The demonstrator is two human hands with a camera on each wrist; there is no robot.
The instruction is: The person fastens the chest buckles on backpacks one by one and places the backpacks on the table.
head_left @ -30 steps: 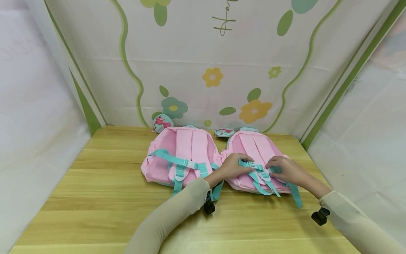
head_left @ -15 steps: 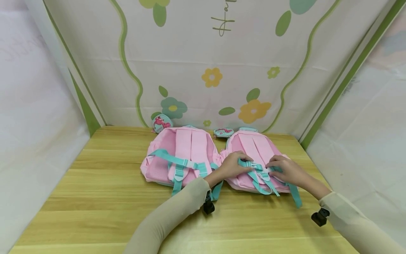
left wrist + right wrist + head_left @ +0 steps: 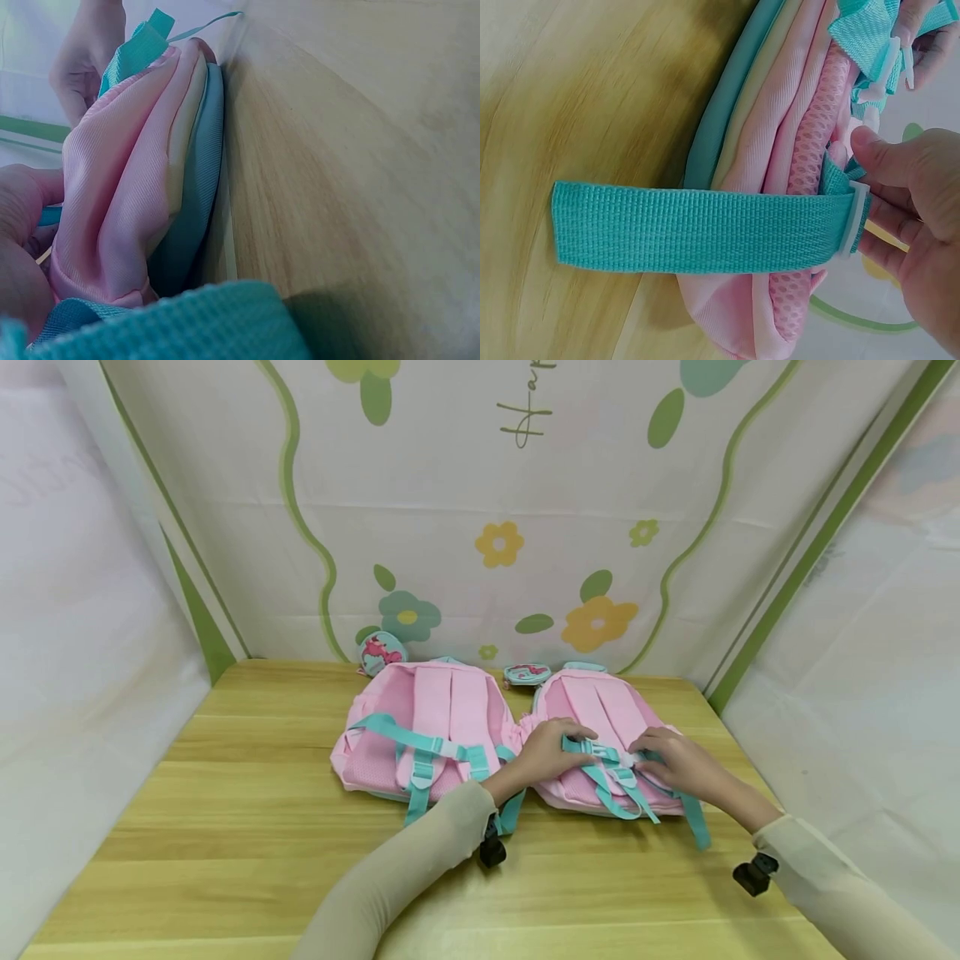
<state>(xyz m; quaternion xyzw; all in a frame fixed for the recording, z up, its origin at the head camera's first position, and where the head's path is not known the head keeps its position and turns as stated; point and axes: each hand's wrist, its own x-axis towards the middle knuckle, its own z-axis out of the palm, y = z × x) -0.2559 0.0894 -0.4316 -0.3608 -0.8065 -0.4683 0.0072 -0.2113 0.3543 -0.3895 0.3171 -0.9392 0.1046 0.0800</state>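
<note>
On the right, a pink backpack (image 3: pixel 566 789) lies with its shoulder straps facing up. Across its lower part runs a teal webbing strap (image 3: pixel 612 754) with a white buckle (image 3: pixel 597 748). My left hand (image 3: pixel 547 752) pinches the strap beside that buckle. My right hand (image 3: pixel 678 766) pinches the strap's other side near a white plastic piece (image 3: pixel 628 761); its fingers partly hide the grip. In the right wrist view, a long teal strap end (image 3: pixel 697 229) hangs from a white slider (image 3: pixel 853 219) by the right fingers. Whether the buckle halves are joined, I cannot tell.
A second pink backpack (image 3: pixel 375 768) lies to the left, its teal chest strap (image 3: pixel 405 735) fastened across. Two round teal pouches, a left one (image 3: pixel 382 652) and a right one (image 3: pixel 527 674), sit behind the bags. The wooden table (image 3: pixel 225 827) meets a floral cloth wall (image 3: pixel 420 543).
Both hands stay nearly still on the strap. The head view has shifted slightly, and a little more of the white plastic piece by the right fingers shows.
</note>
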